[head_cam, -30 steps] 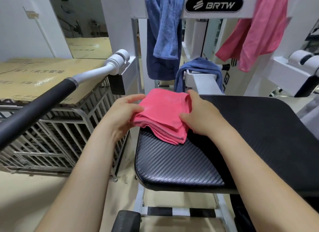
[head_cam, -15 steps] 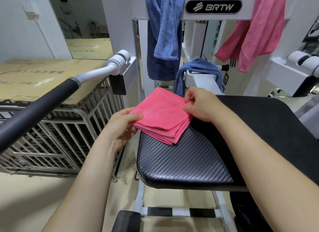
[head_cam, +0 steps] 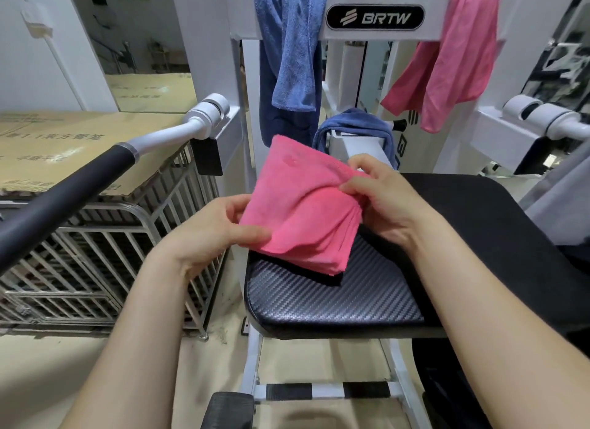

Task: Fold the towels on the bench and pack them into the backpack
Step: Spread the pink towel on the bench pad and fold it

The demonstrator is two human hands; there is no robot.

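A folded pink towel (head_cam: 300,211) is lifted off the black bench pad (head_cam: 335,297), tilted up at its far corner. My left hand (head_cam: 217,234) grips its left lower edge, thumb on top. My right hand (head_cam: 380,199) pinches its right edge. On the white frame above hang a blue towel (head_cam: 290,49) and a second pink towel (head_cam: 447,58). Another blue towel (head_cam: 354,125) is draped over the bracket behind the bench. No backpack can be made out clearly.
A white machine arm with a black grip (head_cam: 79,186) reaches in from the left. Behind it stands a metal cage (head_cam: 95,262) topped with cardboard (head_cam: 64,141). Grey fabric (head_cam: 562,192) lies at the right edge. The beige floor (head_cam: 48,374) shows below.
The folded pink towel lay on the bench pad under both hands; now both hands have lifted it off the pad and tilted it upward.
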